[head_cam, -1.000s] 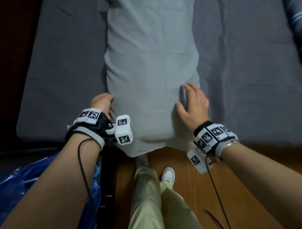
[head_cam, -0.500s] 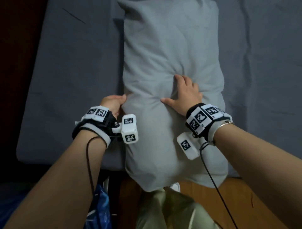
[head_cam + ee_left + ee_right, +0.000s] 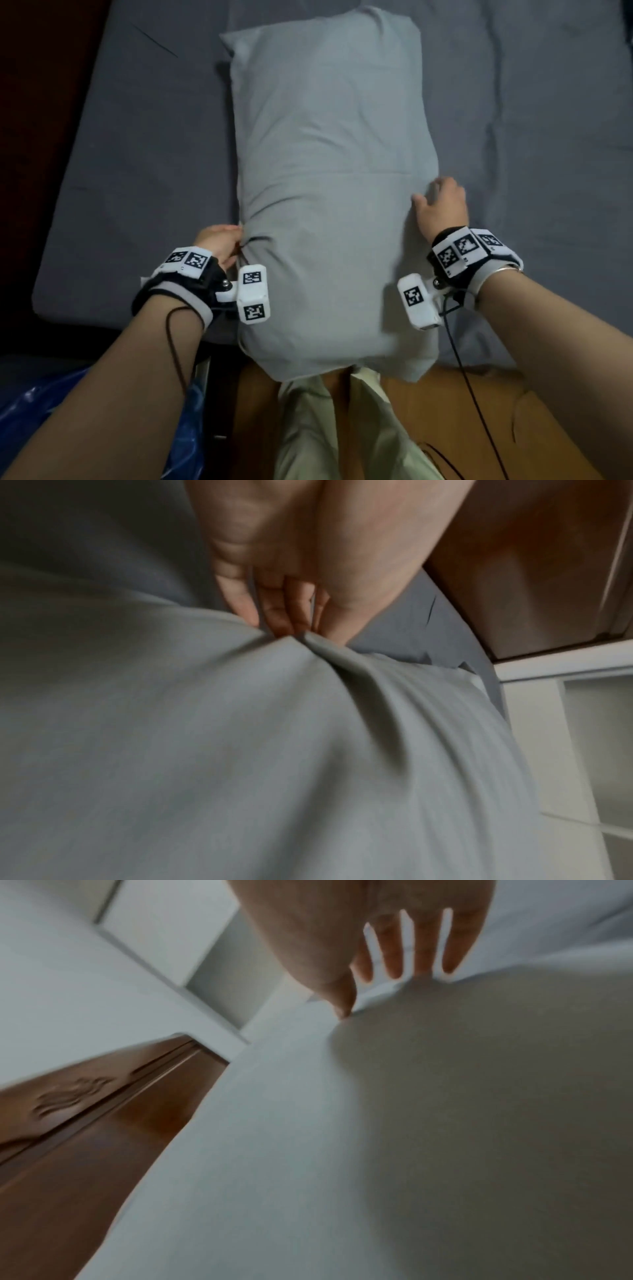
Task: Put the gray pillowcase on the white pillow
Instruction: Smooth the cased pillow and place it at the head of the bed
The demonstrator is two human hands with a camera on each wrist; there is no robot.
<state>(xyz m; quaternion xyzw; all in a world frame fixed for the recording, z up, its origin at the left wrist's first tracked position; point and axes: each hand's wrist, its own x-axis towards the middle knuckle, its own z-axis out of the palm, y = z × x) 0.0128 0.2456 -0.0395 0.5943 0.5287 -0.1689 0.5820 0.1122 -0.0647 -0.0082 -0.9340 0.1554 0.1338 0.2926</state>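
Observation:
The gray pillowcase covers the whole pillow, which lies lengthwise on the bed; none of the white pillow shows. Its near end hangs over the bed's front edge. My left hand pinches a fold of the pillowcase at its left side, and the cloth bunches at my fingers. My right hand rests on the right side of the pillowcase with straight, spread fingers.
The bed has a darker gray sheet with room on both sides of the pillow. A blue plastic bag sits at the lower left. My legs in light trousers stand on the wooden floor by the bed's edge.
My right hand has slid from the middle of the pillow top out to its right edge. The left hand has kept its pinch on the left side. The view has tilted up the pillow.

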